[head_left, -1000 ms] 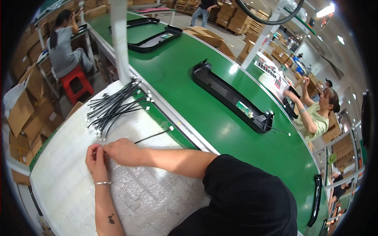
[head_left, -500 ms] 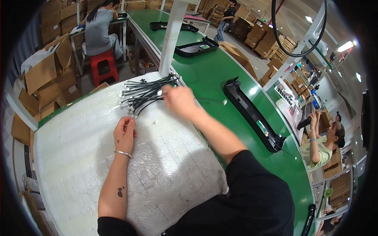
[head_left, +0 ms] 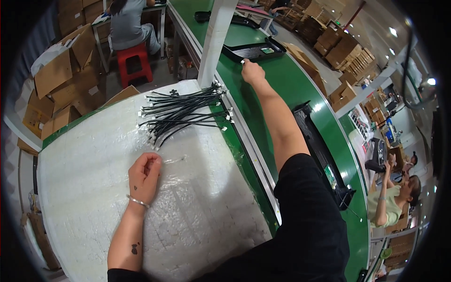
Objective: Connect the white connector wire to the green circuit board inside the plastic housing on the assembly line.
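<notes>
My right hand (head_left: 253,73) stretches far out over the green belt, its fingers pinched together at the near edge of a long black plastic housing (head_left: 256,50). A small white bit shows at the fingertips; what it belongs to is hidden. Low over the white plastic-wrapped surface (head_left: 94,164), my left hand (head_left: 144,176) is loosely curled, with nothing visible in it. Beyond that hand lies a bundle of short black cables (head_left: 181,110) with white connectors, several ends overhanging the right edge.
On the green belt (head_left: 282,87) another black housing (head_left: 324,157) lies to the right of my arm, and one more (head_left: 230,19) at the far end. A white post (head_left: 216,42) rises beside the cables. Two people sit nearby, with cardboard boxes (head_left: 66,70) at left.
My right hand has moved from the cable bundle out to the black housing farther along the belt. My left hand has stayed near the bundle. The view has shifted.
</notes>
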A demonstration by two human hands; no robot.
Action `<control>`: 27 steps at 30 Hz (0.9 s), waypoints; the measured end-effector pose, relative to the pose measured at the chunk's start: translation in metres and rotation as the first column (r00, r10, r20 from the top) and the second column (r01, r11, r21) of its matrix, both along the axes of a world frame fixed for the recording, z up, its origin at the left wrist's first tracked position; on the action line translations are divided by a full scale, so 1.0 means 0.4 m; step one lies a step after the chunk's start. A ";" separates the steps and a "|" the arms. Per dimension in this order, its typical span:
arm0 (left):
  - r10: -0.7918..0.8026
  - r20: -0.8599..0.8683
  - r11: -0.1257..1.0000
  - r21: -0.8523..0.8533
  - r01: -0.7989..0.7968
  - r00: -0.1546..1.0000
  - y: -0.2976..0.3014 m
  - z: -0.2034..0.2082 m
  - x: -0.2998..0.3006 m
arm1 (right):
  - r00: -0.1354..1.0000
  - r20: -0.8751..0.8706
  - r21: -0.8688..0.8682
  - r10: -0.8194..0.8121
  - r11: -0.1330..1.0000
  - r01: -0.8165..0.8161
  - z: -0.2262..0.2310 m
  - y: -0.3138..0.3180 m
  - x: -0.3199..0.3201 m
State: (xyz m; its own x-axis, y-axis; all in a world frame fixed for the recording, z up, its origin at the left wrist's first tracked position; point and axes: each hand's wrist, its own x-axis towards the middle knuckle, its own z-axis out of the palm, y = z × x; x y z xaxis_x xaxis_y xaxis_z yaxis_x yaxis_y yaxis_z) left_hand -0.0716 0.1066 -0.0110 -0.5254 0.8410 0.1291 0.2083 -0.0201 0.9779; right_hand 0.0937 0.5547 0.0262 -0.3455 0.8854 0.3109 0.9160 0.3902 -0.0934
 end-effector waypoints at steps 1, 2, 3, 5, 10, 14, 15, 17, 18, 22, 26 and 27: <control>0.005 -0.002 1.000 -0.007 -0.005 1.000 -0.002 -0.001 0.000 | 0.999 -0.022 -0.031 -0.023 0.999 0.022 -0.003 0.027 -0.007; 0.010 -0.001 1.000 -0.022 -0.010 1.000 -0.007 -0.002 0.003 | 0.998 -0.035 -0.064 -0.049 0.997 0.047 -0.014 0.046 -0.004; 0.018 -0.004 0.999 -0.035 -0.018 1.000 -0.012 -0.001 0.004 | 0.996 -0.051 -0.095 -0.072 0.993 0.067 -0.021 0.060 -0.008; 0.027 0.041 0.999 -0.032 -0.025 0.999 -0.007 0.002 0.002 | 0.992 -0.092 -0.119 -0.091 0.990 0.080 -0.024 0.090 -0.017; 0.042 0.033 0.998 -0.055 -0.040 0.999 -0.004 0.007 0.002 | 0.980 -0.083 -0.175 -0.179 0.971 0.163 -0.045 0.090 0.011; 0.020 -0.056 0.999 -0.036 -0.022 0.998 0.000 -0.011 0.000 | 0.985 -0.128 -0.092 -0.119 0.990 0.108 -0.059 0.082 0.016; 0.025 -0.060 0.999 -0.031 -0.027 0.998 -0.001 -0.013 -0.001 | 0.984 -0.133 -0.091 -0.115 0.990 0.104 -0.058 0.079 0.010; 0.037 -0.069 0.999 -0.023 -0.039 0.997 -0.006 -0.009 -0.003 | 0.990 -0.089 -0.137 -0.105 0.986 0.092 -0.055 0.071 0.002; 0.031 -0.053 0.999 -0.024 -0.033 0.998 -0.003 -0.005 0.002 | 0.991 -0.093 -0.133 -0.100 0.987 0.087 -0.057 0.072 0.006; 0.024 -0.021 0.999 -0.033 -0.025 0.999 -0.003 -0.007 -0.001 | 0.988 -0.085 -0.125 -0.130 0.985 0.119 -0.046 0.081 0.022; 0.048 0.075 0.999 -0.020 -0.046 0.996 -0.007 -0.002 -0.002 | 0.990 -0.027 -0.113 -0.139 0.984 0.135 -0.012 0.032 0.060; 0.052 0.073 0.999 -0.020 -0.050 0.996 -0.013 0.003 -0.007 | 0.991 0.044 -0.131 -0.130 0.982 0.135 0.006 0.008 0.067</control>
State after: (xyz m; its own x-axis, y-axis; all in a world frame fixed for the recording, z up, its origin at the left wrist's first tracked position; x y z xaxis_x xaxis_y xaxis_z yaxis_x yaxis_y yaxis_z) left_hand -0.0742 0.1013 -0.0096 -0.5751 0.8148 0.0730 0.1357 0.0070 0.9907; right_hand 0.1206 0.5578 0.0285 -0.2310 0.9568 0.1765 0.9624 0.2514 -0.1033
